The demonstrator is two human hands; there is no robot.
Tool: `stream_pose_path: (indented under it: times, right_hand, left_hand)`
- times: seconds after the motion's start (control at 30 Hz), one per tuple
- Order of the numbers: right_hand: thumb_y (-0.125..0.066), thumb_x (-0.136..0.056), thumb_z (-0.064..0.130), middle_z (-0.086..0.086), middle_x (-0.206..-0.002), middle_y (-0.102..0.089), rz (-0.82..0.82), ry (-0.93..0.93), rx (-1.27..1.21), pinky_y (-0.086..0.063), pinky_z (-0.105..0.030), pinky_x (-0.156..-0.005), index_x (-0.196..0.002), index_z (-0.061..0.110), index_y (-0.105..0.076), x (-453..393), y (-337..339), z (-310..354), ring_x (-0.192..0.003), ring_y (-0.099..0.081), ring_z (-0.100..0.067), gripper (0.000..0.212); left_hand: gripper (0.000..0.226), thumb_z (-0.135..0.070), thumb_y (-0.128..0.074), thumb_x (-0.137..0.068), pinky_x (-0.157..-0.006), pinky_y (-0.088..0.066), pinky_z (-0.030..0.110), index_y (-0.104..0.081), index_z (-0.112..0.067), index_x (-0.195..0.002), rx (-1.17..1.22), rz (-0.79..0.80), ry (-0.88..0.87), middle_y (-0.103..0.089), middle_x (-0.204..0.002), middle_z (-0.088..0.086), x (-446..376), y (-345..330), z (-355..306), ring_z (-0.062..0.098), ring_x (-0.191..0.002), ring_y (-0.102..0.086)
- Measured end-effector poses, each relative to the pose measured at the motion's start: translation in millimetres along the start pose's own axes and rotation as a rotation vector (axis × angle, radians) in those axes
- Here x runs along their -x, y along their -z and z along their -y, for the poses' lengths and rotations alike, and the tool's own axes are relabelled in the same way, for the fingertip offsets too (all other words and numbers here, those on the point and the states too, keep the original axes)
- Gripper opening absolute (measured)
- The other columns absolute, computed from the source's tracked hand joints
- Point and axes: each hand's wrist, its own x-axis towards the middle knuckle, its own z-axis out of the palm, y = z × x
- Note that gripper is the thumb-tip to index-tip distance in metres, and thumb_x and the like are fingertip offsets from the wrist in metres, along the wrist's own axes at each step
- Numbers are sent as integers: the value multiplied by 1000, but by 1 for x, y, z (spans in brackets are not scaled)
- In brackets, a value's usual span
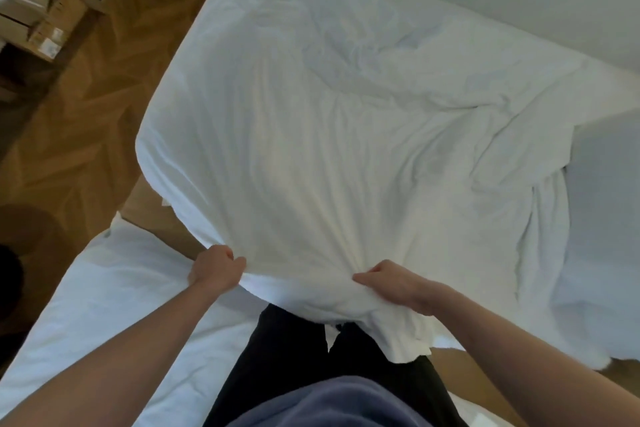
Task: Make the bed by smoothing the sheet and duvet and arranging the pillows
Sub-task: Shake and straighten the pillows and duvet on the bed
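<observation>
We judge the bed barely begun: the white duvet is lifted and rumpled over the mattress, smoothing and pillows still ahead, no pillow clearly in view. Our left hand bunches the near edge in curled fingers; our right hand pinches a gathered fold beside it

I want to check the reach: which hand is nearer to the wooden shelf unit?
The left hand. It grips the duvet edge on the side toward the shelf unit, which stands at upper left across the floor. The right hand grips the same edge farther away.
</observation>
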Motion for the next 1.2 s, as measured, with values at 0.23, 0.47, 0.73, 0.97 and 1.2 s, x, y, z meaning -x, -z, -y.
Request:
stream_pose_path:
  times: [0.23, 0.47, 0.73, 0.97, 1.2]
  right_hand:
    - [-67, -87, 50, -3, -85, -69, -60, 42, -162, -45, -30, -71, -87, 12, -71, 3, 8, 38, -77, -61, -15, 38]
    - [-66, -93, 51, 6, -90, -79, -169, 49, -339, -56, -29, -81, -89, 18, -80, 24, 18, 32, -88, -74, -13, 37]
    - [-68, -89, 52, -1, -104, -62, -592, -286, -768, -52, -38, -81, -111, 14, -58, 0, -36, -84, -88, -60, -20, 45]
    - [-67, -91, 60, -14, -166, -21, -279, -406, -1750, -54, -52, -98, -160, 21, -26, -32, -69, -82, -145, -36, -40, 89]
    - [-57, -99, 17, -9, -111, -71, -504, -142, -2027, -57, -22, -56, -131, 9, -63, -38, -42, -36, -99, -70, -32, 34]
  left_hand:
    - [86, -55, -61, -59, -106, -38, 31, -37, -30, -137, -61, 189, -763, -37, -136, -14, 75, -14, -78, 11, -126, -36]
    - [10, -23, -53, -75, -60, -40, 33, -47, -29, -80, 100, 60, -812, -58, -75, -10, 55, -3, -136, 17, -73, -57]
    - [10, -27, -58, -71, -53, -31, 24, -50, -33, -70, -261, 198, -884, -59, -67, -11, 54, 40, -143, 10, -66, -54]
    - [12, -30, -52, -66, -56, -42, 37, -53, -19, -63, -145, 170, -886, -56, -58, -5, 66, 66, -166, 15, -58, -52]
    - [22, -35, -60, -68, -55, -37, 34, -56, -13, -68, -206, 147, -888, -59, -62, 4, 51, 92, -171, 14, -56, -41]
